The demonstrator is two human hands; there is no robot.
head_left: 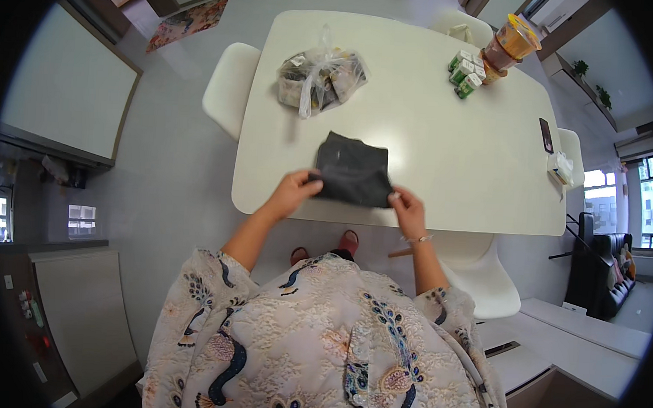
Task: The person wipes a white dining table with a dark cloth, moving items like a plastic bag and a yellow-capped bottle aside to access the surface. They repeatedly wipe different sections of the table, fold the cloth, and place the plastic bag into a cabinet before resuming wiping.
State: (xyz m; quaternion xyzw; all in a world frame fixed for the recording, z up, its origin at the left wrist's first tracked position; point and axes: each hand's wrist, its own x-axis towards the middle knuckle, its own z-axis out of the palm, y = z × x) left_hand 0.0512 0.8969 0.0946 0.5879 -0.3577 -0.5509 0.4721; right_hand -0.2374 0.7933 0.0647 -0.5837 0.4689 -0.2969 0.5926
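Note:
A dark grey, flat, folded piece that looks like cloth lies near the front edge of the white table. My left hand pinches its near left corner between thumb and fingers. At the near right corner, my right hand has its fingers closed on the same piece. The near edge between my hands looks slightly lifted and blurred, while the far part rests on the tabletop. Whether it is a garment or a bag I cannot tell.
A knotted clear plastic bag of packets sits at the far left. Stacked tubs and small green-white cartons stand far right. A phone and tissue pack lie by the right edge. White chairs surround the table.

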